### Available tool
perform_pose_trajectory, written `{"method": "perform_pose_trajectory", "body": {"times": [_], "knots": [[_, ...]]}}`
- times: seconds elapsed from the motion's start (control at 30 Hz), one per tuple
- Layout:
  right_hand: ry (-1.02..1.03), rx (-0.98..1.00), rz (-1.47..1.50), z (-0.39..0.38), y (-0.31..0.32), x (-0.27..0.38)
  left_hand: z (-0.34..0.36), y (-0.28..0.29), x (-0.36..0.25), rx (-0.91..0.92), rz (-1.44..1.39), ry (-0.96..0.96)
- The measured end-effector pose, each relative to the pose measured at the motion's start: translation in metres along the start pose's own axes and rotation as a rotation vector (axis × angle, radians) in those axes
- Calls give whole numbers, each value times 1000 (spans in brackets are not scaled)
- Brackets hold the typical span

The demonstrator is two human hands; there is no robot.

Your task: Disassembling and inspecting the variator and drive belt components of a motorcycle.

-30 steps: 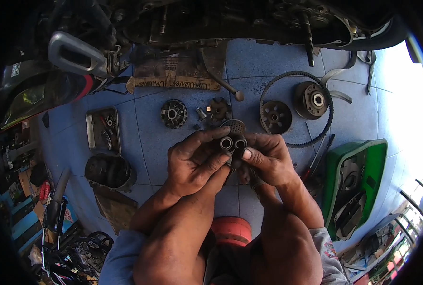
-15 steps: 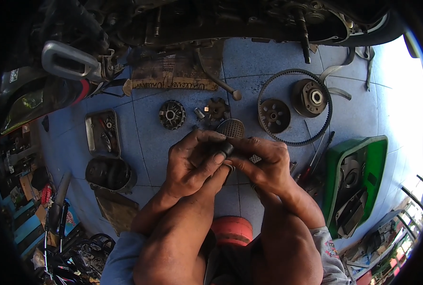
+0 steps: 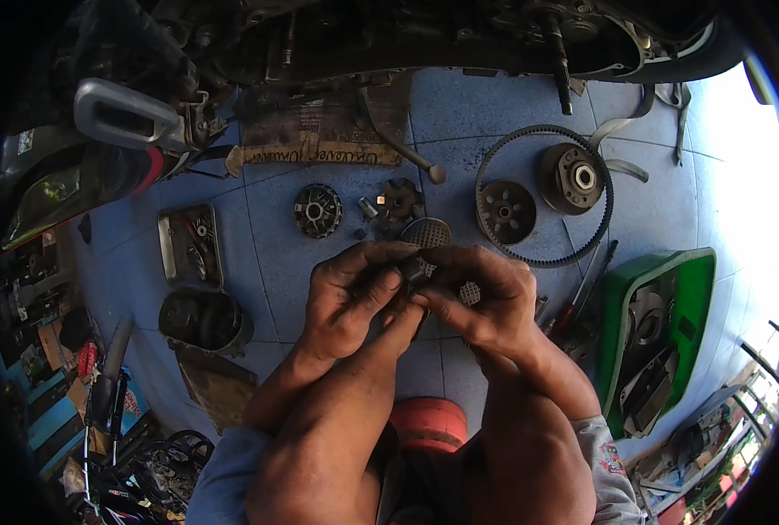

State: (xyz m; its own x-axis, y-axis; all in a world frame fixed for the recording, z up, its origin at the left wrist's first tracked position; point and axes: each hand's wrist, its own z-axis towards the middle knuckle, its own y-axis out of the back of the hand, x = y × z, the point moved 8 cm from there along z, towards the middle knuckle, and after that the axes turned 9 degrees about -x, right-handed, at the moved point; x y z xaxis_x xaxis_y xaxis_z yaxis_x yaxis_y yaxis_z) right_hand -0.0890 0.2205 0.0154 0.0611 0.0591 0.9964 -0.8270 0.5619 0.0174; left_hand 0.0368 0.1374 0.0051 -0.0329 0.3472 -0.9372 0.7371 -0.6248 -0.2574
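Black stubby cylinder (image 3: 416, 272), left hand (image 3: 347, 296) and right hand (image 3: 489, 296) in pinched grip around it, toothed looped belt (image 3: 610, 194)

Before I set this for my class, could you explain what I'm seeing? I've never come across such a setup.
There's no robot: a person works bare-handed, seen from a fisheye camera worn on the head, looking down. The left hand and right hand meet at a small dark part, partly hidden. On the blue floor lie a toothed belt, with a holed drum and another round metal part within its loop, and a metal tray. A green bin stands at the right; dark machinery fills the top.
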Motion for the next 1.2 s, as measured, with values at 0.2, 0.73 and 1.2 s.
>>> {"method": "perform_pose_trajectory", "body": {"times": [0.2, 0.73, 1.2], "knots": [[-160, 29, 79, -5, -5, -21, 1, 4, 4, -10, 7, 24], [-713, 99, 673, -14, -22, -47, 3, -3, -10, 14, 359, -168], [-950, 53, 887, -25, -35, -75, 5, 15, 0, -57, 85, -14]]}}
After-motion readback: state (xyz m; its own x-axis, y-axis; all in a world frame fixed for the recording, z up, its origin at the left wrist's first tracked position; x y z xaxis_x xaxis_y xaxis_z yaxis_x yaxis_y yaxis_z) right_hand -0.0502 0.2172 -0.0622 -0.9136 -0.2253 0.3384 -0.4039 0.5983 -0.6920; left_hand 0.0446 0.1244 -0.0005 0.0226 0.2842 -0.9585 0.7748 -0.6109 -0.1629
